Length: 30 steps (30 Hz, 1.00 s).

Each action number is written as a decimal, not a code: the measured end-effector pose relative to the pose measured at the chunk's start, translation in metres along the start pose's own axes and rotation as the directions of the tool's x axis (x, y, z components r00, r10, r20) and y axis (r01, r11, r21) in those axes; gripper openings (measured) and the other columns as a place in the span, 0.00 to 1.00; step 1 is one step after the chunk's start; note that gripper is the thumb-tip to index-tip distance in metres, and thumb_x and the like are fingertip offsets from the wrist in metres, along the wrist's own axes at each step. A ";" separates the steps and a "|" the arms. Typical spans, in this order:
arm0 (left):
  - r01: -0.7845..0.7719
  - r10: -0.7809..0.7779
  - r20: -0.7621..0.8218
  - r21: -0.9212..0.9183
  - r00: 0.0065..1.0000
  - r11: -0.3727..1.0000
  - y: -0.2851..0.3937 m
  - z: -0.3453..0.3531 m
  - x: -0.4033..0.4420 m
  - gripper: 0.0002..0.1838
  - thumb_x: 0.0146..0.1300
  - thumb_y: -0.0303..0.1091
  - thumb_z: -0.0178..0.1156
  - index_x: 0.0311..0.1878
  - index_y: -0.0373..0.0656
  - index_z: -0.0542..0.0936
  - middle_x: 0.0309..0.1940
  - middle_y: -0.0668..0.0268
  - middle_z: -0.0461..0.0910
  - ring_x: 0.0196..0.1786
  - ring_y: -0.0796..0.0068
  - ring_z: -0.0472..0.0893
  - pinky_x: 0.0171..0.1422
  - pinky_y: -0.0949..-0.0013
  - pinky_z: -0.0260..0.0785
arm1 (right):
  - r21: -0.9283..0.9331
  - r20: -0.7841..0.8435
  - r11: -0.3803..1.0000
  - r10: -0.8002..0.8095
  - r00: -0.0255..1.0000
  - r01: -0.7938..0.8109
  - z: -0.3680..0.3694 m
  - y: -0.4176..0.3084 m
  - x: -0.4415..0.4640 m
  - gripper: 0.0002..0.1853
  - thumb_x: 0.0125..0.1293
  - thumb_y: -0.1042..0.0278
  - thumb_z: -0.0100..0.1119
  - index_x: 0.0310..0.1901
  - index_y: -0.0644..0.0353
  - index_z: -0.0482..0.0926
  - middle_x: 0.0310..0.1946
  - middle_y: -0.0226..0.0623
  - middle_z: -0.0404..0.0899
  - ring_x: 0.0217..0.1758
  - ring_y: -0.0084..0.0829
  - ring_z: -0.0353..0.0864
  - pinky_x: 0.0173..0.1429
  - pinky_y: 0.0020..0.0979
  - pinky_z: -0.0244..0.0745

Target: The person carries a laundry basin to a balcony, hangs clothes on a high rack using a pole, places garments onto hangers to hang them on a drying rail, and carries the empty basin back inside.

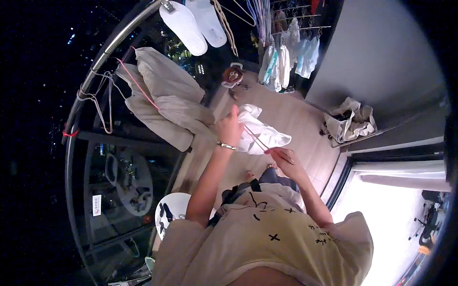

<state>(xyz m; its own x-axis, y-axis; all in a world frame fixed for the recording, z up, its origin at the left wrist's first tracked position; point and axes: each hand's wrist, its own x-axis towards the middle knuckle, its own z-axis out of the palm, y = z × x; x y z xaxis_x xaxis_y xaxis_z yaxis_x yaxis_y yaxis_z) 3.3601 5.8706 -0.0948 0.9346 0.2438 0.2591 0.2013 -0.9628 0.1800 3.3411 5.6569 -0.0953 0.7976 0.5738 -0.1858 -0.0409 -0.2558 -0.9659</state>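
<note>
My left hand (230,127), with a bracelet at the wrist, is closed against the upper left of a white garment (267,136). Its fingertips are partly hidden by the hand and the cloth. A thin reddish clothes hanger (256,137) runs slantwise across the front of the garment, between my two hands. The lower right end of that hanger is pinched in my right hand (286,161). The white cloth hangs loosely beyond my hands, above the floor.
Beige trousers (162,97) hang from a curved metal rail (112,47) at left, near bare wire hangers (102,102) and white insoles (183,28). Socks (284,62) hang at the back. A bag (353,119) stands right; a round white table (164,202) is lower left.
</note>
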 end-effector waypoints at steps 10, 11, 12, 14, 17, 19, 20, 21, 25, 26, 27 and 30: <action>-0.102 0.086 -0.130 -0.122 0.988 0.987 0.014 -0.002 -0.022 0.31 0.38 0.30 0.59 0.52 0.49 0.64 0.21 0.62 0.76 0.21 0.62 0.77 0.23 0.62 0.67 | 0.128 -0.142 0.989 0.086 0.986 -0.068 0.014 0.026 0.054 0.11 0.62 0.63 0.48 0.33 0.61 0.78 0.15 0.28 0.64 0.20 0.19 0.61 0.25 0.24 0.58; -0.111 0.107 -0.063 -0.066 0.992 0.992 0.011 -0.004 -0.025 0.34 0.38 0.30 0.59 0.55 0.49 0.62 0.21 0.62 0.76 0.21 0.62 0.77 0.23 0.62 0.67 | 0.195 -0.118 0.977 0.111 0.987 -0.087 0.005 0.017 0.051 0.11 0.62 0.63 0.48 0.33 0.59 0.77 0.17 0.25 0.63 0.20 0.17 0.59 0.26 0.22 0.56; -0.127 0.127 0.001 -0.010 0.992 0.992 0.007 -0.009 -0.025 0.37 0.39 0.30 0.59 0.58 0.49 0.60 0.21 0.62 0.76 0.20 0.62 0.77 0.23 0.63 0.67 | 0.163 -0.108 0.985 0.081 0.991 -0.063 -0.001 0.008 0.048 0.11 0.62 0.63 0.47 0.34 0.59 0.77 0.18 0.26 0.65 0.21 0.18 0.61 0.26 0.23 0.58; -0.170 0.168 0.056 0.045 0.984 0.984 0.004 -0.012 -0.026 0.40 0.39 0.31 0.58 0.62 0.49 0.57 0.21 0.62 0.75 0.20 0.62 0.76 0.23 0.63 0.67 | 0.098 -0.082 0.995 0.021 0.996 -0.013 -0.009 -0.002 0.044 0.11 0.62 0.63 0.47 0.34 0.59 0.77 0.21 0.29 0.69 0.23 0.20 0.64 0.28 0.24 0.60; -0.235 0.234 0.026 0.048 0.972 0.971 0.003 -0.007 -0.023 0.42 0.40 0.31 0.58 0.64 0.49 0.55 0.19 0.64 0.74 0.18 0.63 0.75 0.23 0.63 0.67 | -0.121 -0.128 0.966 -0.244 0.961 0.229 -0.014 0.001 0.052 0.10 0.62 0.65 0.46 0.36 0.59 0.77 0.28 0.39 0.75 0.28 0.28 0.72 0.34 0.28 0.65; -0.265 0.266 -0.015 0.053 0.964 0.963 0.003 -0.002 -0.009 0.42 0.40 0.31 0.59 0.63 0.49 0.55 0.18 0.65 0.73 0.18 0.64 0.74 0.23 0.63 0.67 | -0.180 -0.113 0.952 -0.271 0.956 0.249 -0.014 -0.003 0.047 0.10 0.62 0.65 0.46 0.36 0.59 0.77 0.28 0.41 0.76 0.28 0.30 0.73 0.35 0.29 0.66; -0.263 0.264 -0.007 0.052 0.965 0.963 0.005 -0.001 -0.003 0.42 0.40 0.31 0.59 0.63 0.49 0.56 0.18 0.64 0.73 0.18 0.64 0.74 0.23 0.63 0.67 | -0.184 -0.095 0.962 -0.222 0.970 0.202 -0.012 -0.010 0.045 0.10 0.62 0.66 0.46 0.36 0.59 0.77 0.28 0.42 0.76 0.28 0.31 0.73 0.35 0.29 0.66; -0.262 0.262 -0.008 0.055 0.965 0.964 0.009 0.000 0.007 0.42 0.40 0.31 0.59 0.63 0.49 0.56 0.18 0.64 0.73 0.18 0.64 0.74 0.23 0.63 0.67 | -0.189 -0.078 0.968 -0.181 0.980 0.163 -0.013 -0.016 0.048 0.10 0.62 0.66 0.46 0.36 0.59 0.77 0.28 0.42 0.76 0.28 0.31 0.73 0.35 0.29 0.67; -0.278 0.278 -0.020 -0.021 0.960 0.960 0.019 -0.002 0.012 0.40 0.39 0.30 0.59 0.62 0.50 0.60 0.20 0.65 0.74 0.22 0.66 0.75 0.22 0.64 0.67 | -0.114 -0.268 0.976 -0.208 0.941 0.183 -0.018 -0.008 0.057 0.09 0.61 0.67 0.47 0.35 0.59 0.77 0.25 0.41 0.77 0.25 0.31 0.73 0.31 0.29 0.66; -0.309 0.311 -0.035 0.041 0.950 0.950 0.021 -0.004 0.015 0.38 0.39 0.30 0.59 0.61 0.50 0.61 0.21 0.65 0.74 0.24 0.66 0.76 0.26 0.63 0.67 | -0.117 -0.271 0.970 -0.236 0.933 0.212 -0.022 -0.007 0.057 0.09 0.62 0.66 0.47 0.34 0.59 0.78 0.25 0.41 0.77 0.24 0.31 0.73 0.31 0.29 0.66; -0.336 0.342 -0.045 0.107 0.939 0.936 0.021 -0.007 0.017 0.37 0.38 0.30 0.59 0.59 0.49 0.63 0.22 0.65 0.74 0.27 0.66 0.76 0.30 0.62 0.68 | -0.117 -0.273 0.963 -0.265 0.925 0.241 -0.025 -0.008 0.056 0.10 0.62 0.66 0.47 0.34 0.60 0.78 0.24 0.40 0.77 0.24 0.30 0.72 0.30 0.28 0.66; -0.540 0.579 -0.266 0.208 0.771 0.815 0.033 -0.047 0.038 0.30 0.37 0.30 0.58 0.51 0.47 0.69 0.25 0.64 0.74 0.33 0.65 0.75 0.42 0.57 0.65 | -0.065 -0.191 0.972 -0.234 0.953 0.226 -0.041 -0.025 0.043 0.10 0.62 0.66 0.48 0.33 0.60 0.78 0.24 0.40 0.76 0.23 0.28 0.72 0.29 0.27 0.65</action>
<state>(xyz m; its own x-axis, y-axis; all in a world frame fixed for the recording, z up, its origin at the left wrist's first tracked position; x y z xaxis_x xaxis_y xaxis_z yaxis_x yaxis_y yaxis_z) 3.3883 5.8533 -0.0344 0.7588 -0.3386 0.5565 -0.2798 -0.9409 -0.1910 3.4014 5.6559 -0.0712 0.8849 0.4583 0.0836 0.1795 -0.1699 -0.9690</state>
